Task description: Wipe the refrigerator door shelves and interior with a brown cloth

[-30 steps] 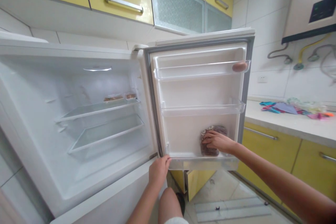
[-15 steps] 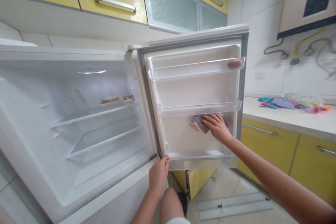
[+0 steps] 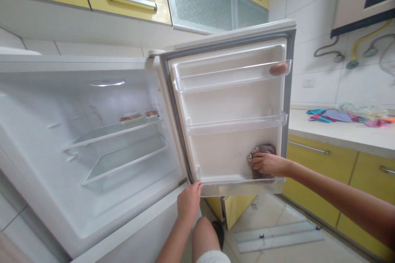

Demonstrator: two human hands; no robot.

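A: What's the biggest thing in view?

B: The fridge, wide open. Its door swings out to the right, in front of yellow cabinets.

A: And beside it?

B: The counter on the right, with some coloured scraps lying on it well apart from the door.

A: What's inside the fridge?

B: Glass shelves; the upper one carries two small trays near the back.

A: The hands?

B: The right hand reaches into the bottom door shelf, at its right end. Its fingers are curled over a dark packet that stands upright there, against the door's inner wall. The left hand rests on the fridge's lower front edge, just by the door's bottom corner, fingers bent over that edge and gripping nothing else.

A: Anything smaller?

B: An egg, lying at the right end of the top door shelf.
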